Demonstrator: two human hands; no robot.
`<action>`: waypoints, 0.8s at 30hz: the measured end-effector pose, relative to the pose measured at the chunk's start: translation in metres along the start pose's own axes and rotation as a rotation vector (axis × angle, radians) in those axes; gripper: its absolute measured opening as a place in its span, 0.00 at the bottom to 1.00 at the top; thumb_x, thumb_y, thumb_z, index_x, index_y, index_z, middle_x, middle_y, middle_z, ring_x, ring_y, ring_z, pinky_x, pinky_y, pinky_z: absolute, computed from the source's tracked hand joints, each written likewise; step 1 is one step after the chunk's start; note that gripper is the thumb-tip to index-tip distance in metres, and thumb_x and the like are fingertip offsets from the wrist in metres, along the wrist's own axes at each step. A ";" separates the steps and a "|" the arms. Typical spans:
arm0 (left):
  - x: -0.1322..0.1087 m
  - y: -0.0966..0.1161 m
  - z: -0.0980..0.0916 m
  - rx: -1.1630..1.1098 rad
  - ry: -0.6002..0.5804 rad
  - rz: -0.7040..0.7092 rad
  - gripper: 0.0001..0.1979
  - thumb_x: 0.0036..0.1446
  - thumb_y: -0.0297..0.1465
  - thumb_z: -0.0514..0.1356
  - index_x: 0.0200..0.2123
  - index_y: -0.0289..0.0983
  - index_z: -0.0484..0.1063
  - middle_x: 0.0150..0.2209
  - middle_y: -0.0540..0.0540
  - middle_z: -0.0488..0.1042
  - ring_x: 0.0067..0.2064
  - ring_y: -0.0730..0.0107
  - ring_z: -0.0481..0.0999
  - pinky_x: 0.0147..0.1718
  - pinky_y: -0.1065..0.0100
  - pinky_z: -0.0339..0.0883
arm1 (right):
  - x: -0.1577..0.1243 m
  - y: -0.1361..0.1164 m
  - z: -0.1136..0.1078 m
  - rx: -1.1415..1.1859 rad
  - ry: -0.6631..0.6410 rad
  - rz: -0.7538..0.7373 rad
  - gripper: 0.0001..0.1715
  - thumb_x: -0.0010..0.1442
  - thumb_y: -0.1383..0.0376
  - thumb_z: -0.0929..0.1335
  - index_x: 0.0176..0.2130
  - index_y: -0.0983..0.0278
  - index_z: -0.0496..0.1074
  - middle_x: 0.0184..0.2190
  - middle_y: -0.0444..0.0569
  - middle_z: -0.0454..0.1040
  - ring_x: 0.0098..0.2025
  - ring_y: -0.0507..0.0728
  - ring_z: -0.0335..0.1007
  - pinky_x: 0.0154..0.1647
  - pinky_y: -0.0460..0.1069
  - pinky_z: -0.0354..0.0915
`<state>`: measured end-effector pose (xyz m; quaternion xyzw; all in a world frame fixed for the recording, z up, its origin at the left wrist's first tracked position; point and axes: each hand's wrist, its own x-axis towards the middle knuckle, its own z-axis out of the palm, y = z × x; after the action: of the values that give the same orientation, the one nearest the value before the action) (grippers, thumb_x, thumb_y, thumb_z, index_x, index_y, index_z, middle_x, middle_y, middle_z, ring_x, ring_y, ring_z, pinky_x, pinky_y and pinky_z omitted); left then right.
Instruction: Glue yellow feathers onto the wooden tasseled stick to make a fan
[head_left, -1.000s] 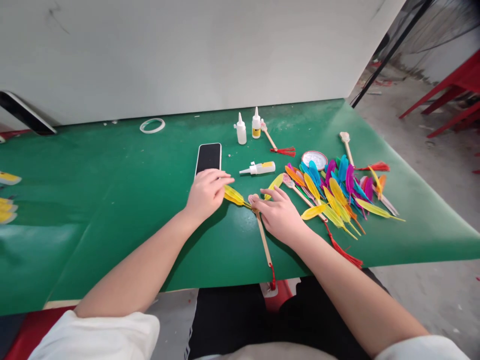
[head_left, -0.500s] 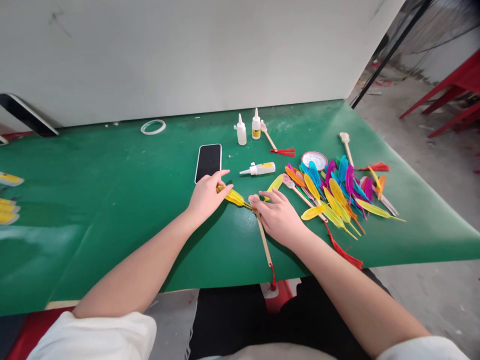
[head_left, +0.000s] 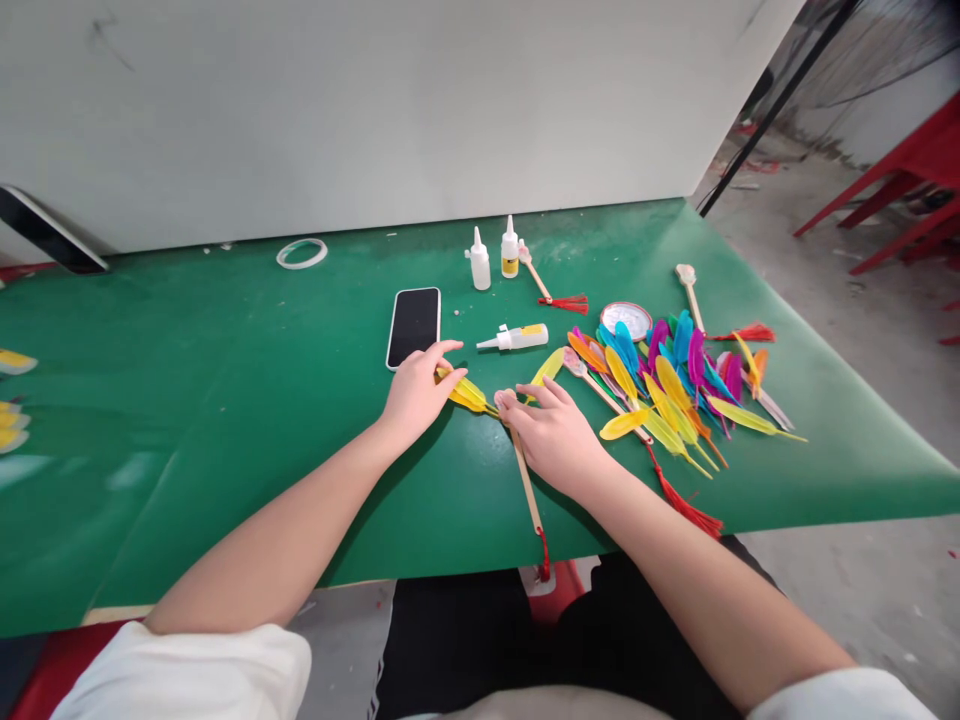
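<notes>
My left hand (head_left: 417, 398) holds a yellow feather (head_left: 468, 394) by its broad end, with thumb and bent fingers closed on it and the index finger stretched out. The feather's quill points right, to the pinkish head of a wooden stick (head_left: 526, 480). On that head rest the closed fingertips of my right hand (head_left: 559, 435), which hide part of it. The stick's lower end carries a red tassel (head_left: 544, 560) that hangs over the table's front edge. Just beyond my right fingers lies a yellow-green feather (head_left: 550, 366), partly covered by them.
A phone (head_left: 415, 328) lies beyond my left hand. One glue bottle (head_left: 517, 338) is on its side; two more (head_left: 481, 262) stand behind it. To the right are a heap of coloured feathers (head_left: 679, 375), tasselled sticks (head_left: 691, 298) and a round lid-like dish (head_left: 627, 319).
The view has shifted slightly. My left hand sits marginally closer to the stick's head with the feather; my right hand keeps its place.
</notes>
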<state>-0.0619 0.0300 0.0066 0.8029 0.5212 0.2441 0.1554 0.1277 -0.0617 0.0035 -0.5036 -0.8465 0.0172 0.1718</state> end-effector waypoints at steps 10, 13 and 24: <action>0.000 0.000 0.000 0.033 -0.008 -0.001 0.15 0.55 0.33 0.57 0.47 0.38 0.68 0.30 0.49 0.71 0.36 0.66 0.70 0.37 0.65 0.64 | 0.002 0.000 -0.001 0.017 -0.022 0.017 0.20 0.59 0.73 0.58 0.49 0.68 0.68 0.47 0.52 0.73 0.52 0.62 0.61 0.56 0.61 0.52; -0.001 0.000 -0.001 0.103 0.038 0.097 0.15 0.56 0.33 0.55 0.47 0.37 0.68 0.32 0.47 0.73 0.38 0.64 0.70 0.39 0.62 0.65 | 0.000 0.000 -0.004 0.008 -0.027 -0.042 0.20 0.59 0.73 0.58 0.49 0.69 0.68 0.51 0.52 0.70 0.52 0.62 0.60 0.56 0.60 0.53; -0.022 0.020 0.004 0.157 -0.080 0.789 0.17 0.57 0.26 0.54 0.50 0.36 0.67 0.47 0.43 0.73 0.52 0.57 0.66 0.46 0.55 0.64 | -0.002 0.016 -0.034 0.143 -0.028 0.011 0.16 0.61 0.69 0.59 0.43 0.65 0.72 0.41 0.50 0.75 0.45 0.57 0.65 0.48 0.52 0.61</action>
<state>-0.0517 0.0015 0.0082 0.9596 0.1837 0.2131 0.0083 0.1524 -0.0603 0.0321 -0.4945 -0.8426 0.0855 0.1955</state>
